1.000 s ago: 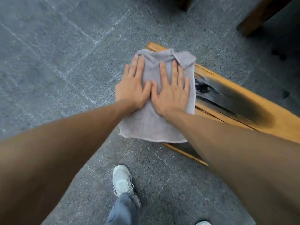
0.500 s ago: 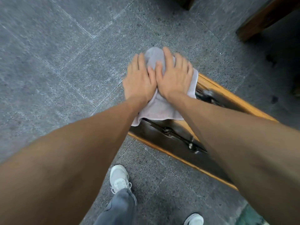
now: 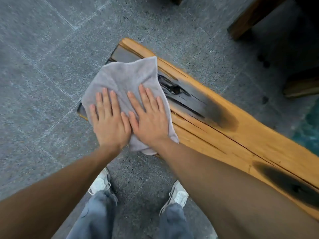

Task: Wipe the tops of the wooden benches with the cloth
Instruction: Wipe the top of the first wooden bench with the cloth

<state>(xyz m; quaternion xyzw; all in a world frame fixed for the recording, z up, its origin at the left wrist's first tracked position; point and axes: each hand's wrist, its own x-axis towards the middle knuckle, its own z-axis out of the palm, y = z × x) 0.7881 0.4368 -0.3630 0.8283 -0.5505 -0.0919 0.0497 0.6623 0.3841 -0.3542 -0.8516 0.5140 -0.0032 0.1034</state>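
Cloth (image 3: 127, 80) covers the bench (image 3: 233, 135) end; left hand (image 3: 110, 125) and right hand (image 3: 150, 121) press flat, fingers spread, for even wiping pressure.

The cloth (image 3: 127, 78) is a plain pale grey with a faint lilac tint. The wooden bench (image 3: 233, 135) is a warm honey-orange, streaked with dark cracks along the grain and blotched with charcoal-black patches near its end and lower down its length. The floor (image 3: 43, 75) is speckled blue-grey stone with lighter joint lines. The sneakers (image 3: 100, 182) are white with white laces, and the trousers (image 3: 96, 216) are faded blue-grey.
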